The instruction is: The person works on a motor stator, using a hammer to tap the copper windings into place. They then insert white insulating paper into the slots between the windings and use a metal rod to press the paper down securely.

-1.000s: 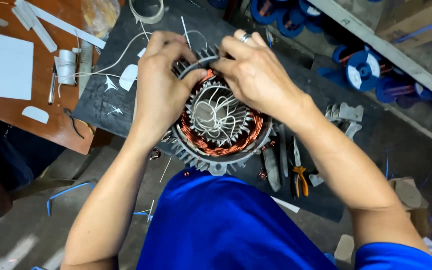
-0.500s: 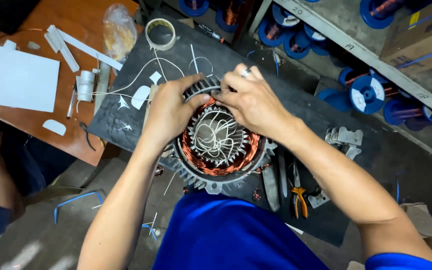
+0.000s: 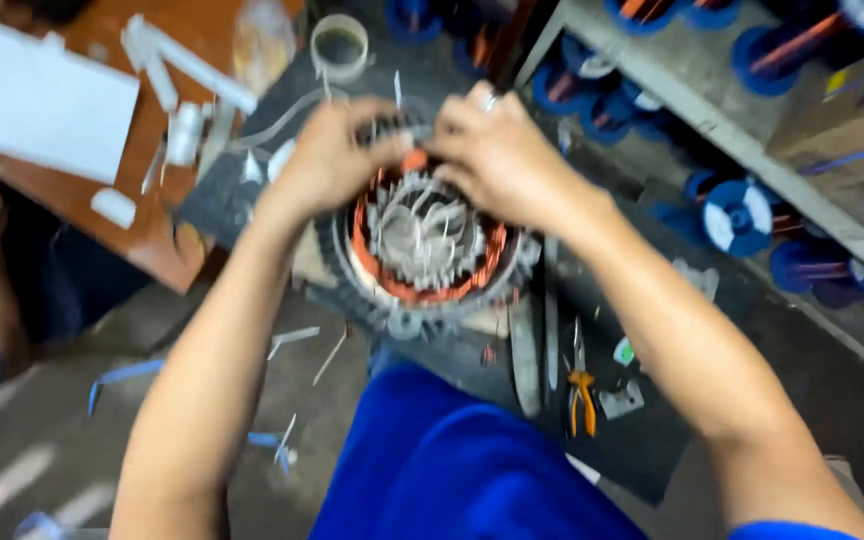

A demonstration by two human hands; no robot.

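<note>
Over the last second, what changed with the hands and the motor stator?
Little changed. Both hands stayed on the far rim of the stator: left hand and right hand shifted only slightly, fingers still working at the windings. Nothing was picked up or let go. The pliers and tape roll lie as before.

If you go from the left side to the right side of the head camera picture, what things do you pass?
White paper sheet → white tape ring → round motor stator with copper windings, held by left hand and right hand → orange-handled pliers → blue wire spool.
</note>
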